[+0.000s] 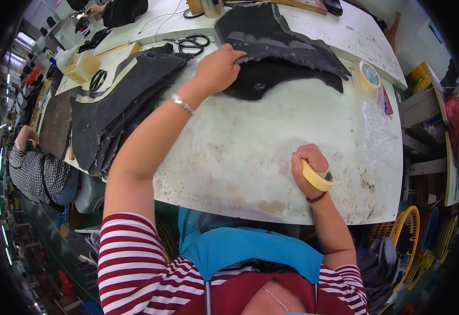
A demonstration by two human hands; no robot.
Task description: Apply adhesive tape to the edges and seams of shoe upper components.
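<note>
My left hand [218, 67] reaches far across the white worktable [250, 142] and grips the edge of a dark grey cut fabric piece [287, 50], which lies on top of a black piece [271, 79]. A bracelet sits on that wrist. Near the table's front edge my right hand [309, 168] is closed with a roll of yellow masking tape [317, 179] slipped around it, resting on the bare tabletop. A bead bracelet circles the right wrist.
A stack of dark fabric pieces [119, 105] lies at the left. Black scissors [190, 43] rest at the back, a second tape roll [367, 76] and clear plastic wrap [374, 123] at the right. Another person [35, 168] sits at far left. Yellow baskets [408, 236] stand lower right.
</note>
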